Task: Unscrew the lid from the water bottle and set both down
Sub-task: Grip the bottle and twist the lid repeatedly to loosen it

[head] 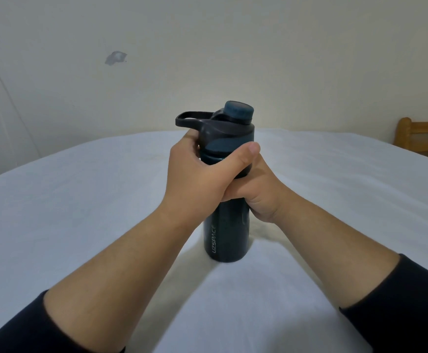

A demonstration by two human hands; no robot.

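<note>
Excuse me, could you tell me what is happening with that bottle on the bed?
A person is gripping a dark teal water bottle that stands upright on a white sheet. The left hand wraps the top, around the lid just below its carry loop, while the right hand holds the body beneath. The lid is on the bottle, so nothing has been set down yet.

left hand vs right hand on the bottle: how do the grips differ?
The left hand sits higher, at the lid; the right hand is lower, around the water bottle body. The left thumb lies across the front, over the right hand. Both are closed on the upright bottle.
</note>
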